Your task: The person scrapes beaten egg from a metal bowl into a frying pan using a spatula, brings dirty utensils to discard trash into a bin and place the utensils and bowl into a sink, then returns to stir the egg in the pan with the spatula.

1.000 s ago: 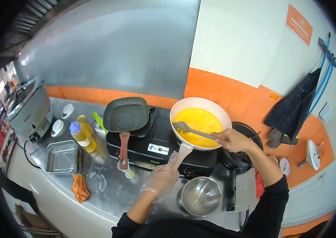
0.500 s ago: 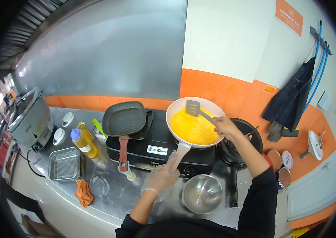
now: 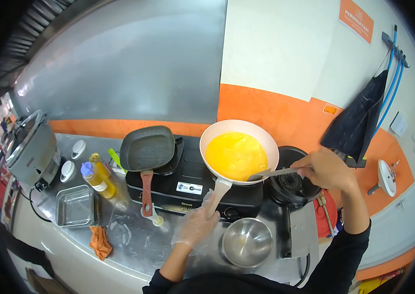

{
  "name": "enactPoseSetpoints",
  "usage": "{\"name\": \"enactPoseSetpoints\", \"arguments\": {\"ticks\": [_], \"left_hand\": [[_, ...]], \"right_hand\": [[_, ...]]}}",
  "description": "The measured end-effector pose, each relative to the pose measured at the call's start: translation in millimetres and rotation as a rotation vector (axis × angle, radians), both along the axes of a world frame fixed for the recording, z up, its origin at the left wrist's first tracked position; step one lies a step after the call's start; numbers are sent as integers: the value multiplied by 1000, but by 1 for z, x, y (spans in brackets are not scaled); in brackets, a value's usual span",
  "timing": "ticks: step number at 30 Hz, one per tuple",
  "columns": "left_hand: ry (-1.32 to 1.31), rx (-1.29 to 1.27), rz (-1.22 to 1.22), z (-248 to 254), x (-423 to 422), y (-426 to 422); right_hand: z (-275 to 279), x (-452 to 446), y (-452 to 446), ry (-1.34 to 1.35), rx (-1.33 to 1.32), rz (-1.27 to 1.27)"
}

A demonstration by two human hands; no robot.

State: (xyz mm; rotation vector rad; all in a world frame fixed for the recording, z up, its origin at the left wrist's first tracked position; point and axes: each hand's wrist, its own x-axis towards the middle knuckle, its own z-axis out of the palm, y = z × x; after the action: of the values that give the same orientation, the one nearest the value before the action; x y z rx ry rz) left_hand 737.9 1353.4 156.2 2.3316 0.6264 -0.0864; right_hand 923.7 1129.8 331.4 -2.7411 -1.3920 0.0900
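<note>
1. Pale pan (image 3: pixel 239 126), ctr of frame: is sitting over the R part of the black stove (image 3: pixel 195 167), its bowl-like wall containing yellow liquid (image 3: pixel 237 153).
2. L hand (image 3: pixel 196 226), lower ctr, clear-gloved: fingers are wrapping the pan handle (image 3: pixel 221 192), prob. steadying the pan; handle is pointing down-frame, i.e. toward the wearer.
3. R hand (image 3: pixel 327 169), ctr R: fingers are grasping the spatula (image 3: pixel 277 172) by its handle end, presumably staying clear of the pan; blade is slanting at the lower R rim, its tip apparently meeting the liquid.
4. Square pan (image 3: pixel 147 148), ctr L: is resting on the stove's L part, handle also facing the wearer, prob. for reach.
5. Steel bowl (image 3: pixel 247 241), lower ctr: is standing on the table (image 3: pixel 136 252) just below the stove, prob. for closeness.
</note>
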Motion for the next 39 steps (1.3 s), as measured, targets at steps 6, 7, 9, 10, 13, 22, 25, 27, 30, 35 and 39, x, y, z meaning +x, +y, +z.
{"name": "enactPoseSetpoints", "arguments": {"ticks": [6,7,9,10,13,22,25,27,30,35,39], "left_hand": [[12,-28,3,-9,3,2],[6,-47,5,-11,2,2],[0,-56,9,-17,2,3],[-10,-65,7,-19,3,3],[35,-23,-1,-11,3,3],[54,-28,32,-8,4,2],[53,-48,30,-3,4,1],[46,-32,26,-4,4,1],[43,-11,18,-2,4,0],[42,-16,15,-4,3,2],[42,-15,13,-5,3,2]], "right_hand": [[-35,8,23,-106,-78,-37],[-39,12,26,-104,-75,-32],[-48,23,29,-97,5,-16],[-54,28,32,-95,6,-14],[-72,44,42,-123,78,-25],[-103,69,90,-90,52,-170],[-110,73,103,-124,47,-151],[-114,76,109,-111,57,-181],[-109,73,107,-84,38,-204],[-95,73,85,-45,-7,-111],[-75,64,65,52,-50,-92]]}}
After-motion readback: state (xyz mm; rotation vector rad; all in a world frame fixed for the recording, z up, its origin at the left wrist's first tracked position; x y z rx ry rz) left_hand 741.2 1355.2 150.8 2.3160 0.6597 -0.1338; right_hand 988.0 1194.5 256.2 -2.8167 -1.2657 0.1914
